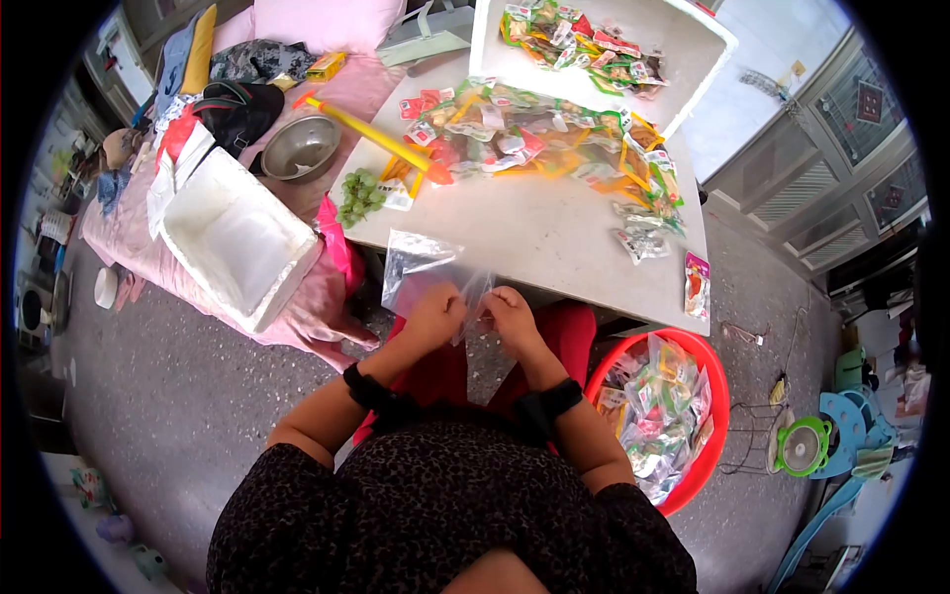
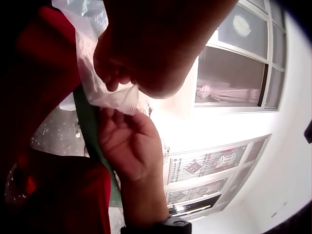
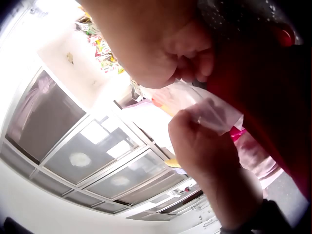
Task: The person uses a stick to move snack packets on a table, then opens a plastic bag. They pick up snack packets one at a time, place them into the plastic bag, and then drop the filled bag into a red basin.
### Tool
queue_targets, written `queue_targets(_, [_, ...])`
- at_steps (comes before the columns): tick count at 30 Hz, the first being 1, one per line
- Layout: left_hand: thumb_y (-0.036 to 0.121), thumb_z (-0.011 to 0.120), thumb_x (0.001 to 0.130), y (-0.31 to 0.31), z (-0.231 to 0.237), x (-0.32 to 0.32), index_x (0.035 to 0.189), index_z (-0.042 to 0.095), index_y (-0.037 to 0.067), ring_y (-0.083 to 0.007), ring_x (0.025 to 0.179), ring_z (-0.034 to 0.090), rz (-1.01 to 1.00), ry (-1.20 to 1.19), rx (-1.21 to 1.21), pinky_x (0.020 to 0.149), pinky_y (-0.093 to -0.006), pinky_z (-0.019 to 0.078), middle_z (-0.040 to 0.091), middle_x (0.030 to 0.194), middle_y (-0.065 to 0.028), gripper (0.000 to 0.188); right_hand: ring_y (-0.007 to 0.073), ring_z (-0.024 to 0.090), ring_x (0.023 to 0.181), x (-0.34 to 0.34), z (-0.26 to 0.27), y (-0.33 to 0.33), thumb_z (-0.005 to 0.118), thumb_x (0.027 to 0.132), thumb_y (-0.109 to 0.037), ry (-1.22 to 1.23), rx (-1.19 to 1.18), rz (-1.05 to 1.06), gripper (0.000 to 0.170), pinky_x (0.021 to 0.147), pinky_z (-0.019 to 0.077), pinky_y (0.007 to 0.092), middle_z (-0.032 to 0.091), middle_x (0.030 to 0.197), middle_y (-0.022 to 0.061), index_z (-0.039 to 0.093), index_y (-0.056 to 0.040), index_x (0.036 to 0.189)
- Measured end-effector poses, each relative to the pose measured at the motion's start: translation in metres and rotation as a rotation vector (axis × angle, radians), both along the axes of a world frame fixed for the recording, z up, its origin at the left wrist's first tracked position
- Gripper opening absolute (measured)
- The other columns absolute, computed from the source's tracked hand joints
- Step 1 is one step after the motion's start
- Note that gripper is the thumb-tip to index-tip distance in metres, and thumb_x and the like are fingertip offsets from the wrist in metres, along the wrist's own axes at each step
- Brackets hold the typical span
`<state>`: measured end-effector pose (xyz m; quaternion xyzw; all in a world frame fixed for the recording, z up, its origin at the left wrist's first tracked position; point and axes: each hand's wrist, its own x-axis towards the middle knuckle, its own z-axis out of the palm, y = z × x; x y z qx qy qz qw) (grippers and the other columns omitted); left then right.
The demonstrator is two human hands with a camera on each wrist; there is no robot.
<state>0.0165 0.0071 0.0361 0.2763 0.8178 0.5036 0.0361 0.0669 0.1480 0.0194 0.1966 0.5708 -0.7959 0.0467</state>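
Note:
A clear plastic bag [image 1: 414, 259] hangs between my hands at the front edge of the table, over my lap. My left hand [image 1: 437, 317], fingers curled, pinches its near side. Close beside it, my right hand [image 1: 514, 321] grips the opposite part of the plastic. In the left wrist view the plastic bag [image 2: 87, 63] is pulled taut between the fingertips of both hands. The right wrist view shows the bag [image 3: 214, 111] stretched between the hands too. Nearest on the table are a bunch of green grapes [image 1: 360, 198] and small snack packets [image 1: 515, 144].
A white foam box [image 1: 714, 49] with packets lies tipped at the table's back. A red basin [image 1: 720, 396] of packets stands on the floor at right. At left, a foam box [image 1: 237, 238] and metal bowl [image 1: 300, 148] sit on a pink bed. A yellow-handled tool [image 1: 371, 132] overhangs the table.

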Motion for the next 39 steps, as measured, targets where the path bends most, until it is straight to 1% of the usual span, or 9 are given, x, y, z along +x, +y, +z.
queue_targets(3, [0.009, 0.048, 0.068, 0.000, 0.018, -0.006, 0.065, 0.047, 0.001, -0.0302, 0.062, 0.048, 0.085, 0.005, 0.005, 0.055, -0.0368, 0.0381, 0.048, 0.062, -0.0147, 0.009, 0.0104, 0.049, 0.061, -0.005, -0.008, 0.009, 0.048, 0.077, -0.013, 0.220, 0.530, -0.019, 0.012, 0.054, 0.0407, 0.0246, 0.051, 0.067, 0.0047, 0.052, -0.0019, 0.074])
queue_targets(6, [0.010, 0.049, 0.068, 0.013, 0.003, -0.006, 0.083, 0.049, 0.003, -0.0303, 0.064, 0.049, 0.034, 0.329, -0.071, 0.057, -0.0381, 0.0400, 0.050, 0.068, -0.0126, 0.017, 0.0103, 0.047, 0.059, -0.009, 0.002, 0.009, 0.049, 0.076, -0.011, 0.406, 0.632, 0.005, 0.012, 0.054, 0.0392, 0.0246, 0.050, 0.065, 0.0061, 0.052, -0.0001, 0.073])
queue_targets(9, [0.009, 0.051, 0.065, 0.025, 0.011, -0.005, 0.090, 0.049, 0.004, -0.0293, 0.059, 0.050, 0.002, 0.526, -0.139, 0.053, -0.0365, 0.0409, 0.050, 0.067, -0.0105, 0.025, 0.0090, 0.047, 0.060, -0.015, -0.007, 0.012, 0.049, 0.077, -0.011, 0.426, 0.527, 0.041, 0.011, 0.055, 0.0392, 0.0233, 0.051, 0.066, 0.0047, 0.051, -0.0013, 0.073])
queue_targets(12, [0.008, 0.053, 0.062, 0.030, 0.037, -0.010, 0.090, 0.050, 0.004, -0.0270, 0.055, 0.050, -0.014, 0.700, -0.203, 0.049, -0.0351, 0.0404, 0.048, 0.063, -0.0084, 0.028, 0.0089, 0.049, 0.064, -0.016, 0.017, 0.030, 0.047, 0.079, -0.012, 0.247, 0.375, 0.068, 0.012, 0.057, 0.0401, 0.0219, 0.053, 0.069, 0.0034, 0.052, -0.0030, 0.074])
queue_targets(17, [0.009, 0.055, 0.058, 0.052, 0.062, -0.039, 0.087, 0.051, 0.006, -0.0239, 0.053, 0.049, -0.019, 0.893, -0.251, 0.047, -0.0360, 0.0383, 0.044, 0.059, -0.0057, 0.029, 0.0112, 0.053, 0.072, -0.024, 0.038, 0.072, 0.044, 0.080, -0.013, 0.206, 0.219, -0.185, 0.010, 0.061, 0.0428, 0.0232, 0.055, 0.074, 0.0017, 0.051, -0.0062, 0.081])
queue_targets(21, [0.009, 0.052, 0.060, 0.078, 0.023, -0.051, 0.079, 0.050, 0.007, -0.0245, 0.055, 0.051, -0.111, 0.760, -0.406, 0.047, -0.0368, 0.0394, 0.046, 0.061, -0.0077, 0.019, 0.0133, 0.055, 0.068, -0.036, 0.040, 0.120, 0.048, 0.078, -0.015, 0.150, 0.152, -0.434, 0.011, 0.057, 0.0436, 0.0241, 0.054, 0.077, 0.0032, 0.049, -0.0063, 0.084])
queue_targets(26, [0.008, 0.048, 0.062, 0.096, -0.015, -0.056, 0.074, 0.048, 0.008, -0.0275, 0.057, 0.051, -0.112, 0.647, -0.352, 0.049, -0.0390, 0.0404, 0.047, 0.061, -0.0093, 0.012, 0.0167, 0.054, 0.064, -0.065, 0.028, 0.188, 0.046, 0.077, -0.013, 0.164, 0.065, -0.504, 0.012, 0.053, 0.0444, 0.0263, 0.050, 0.073, 0.0056, 0.047, -0.0037, 0.084])
queue_targets(31, [0.008, 0.047, 0.063, 0.099, -0.020, -0.063, 0.073, 0.047, 0.008, -0.0293, 0.058, 0.050, -0.100, 0.602, -0.283, 0.051, -0.0408, 0.0405, 0.048, 0.061, -0.0103, 0.010, 0.0165, 0.052, 0.060, -0.104, 0.011, 0.227, 0.045, 0.076, -0.011, 0.180, -0.068, -0.480, 0.012, 0.049, 0.0427, 0.0260, 0.049, 0.071, 0.0068, 0.046, -0.0020, 0.084])
queue_targets(39, [0.010, 0.048, 0.064, 0.096, -0.018, -0.061, 0.078, 0.050, 0.007, -0.0292, 0.060, 0.050, -0.112, 0.576, -0.326, 0.054, -0.0398, 0.0412, 0.048, 0.063, -0.0100, 0.015, 0.0147, 0.048, 0.051, -0.122, 0.009, 0.231, 0.045, 0.075, -0.007, 0.099, 0.044, -0.612, 0.012, 0.041, 0.0389, 0.0236, 0.049, 0.066, 0.0080, 0.044, -0.0003, 0.084])
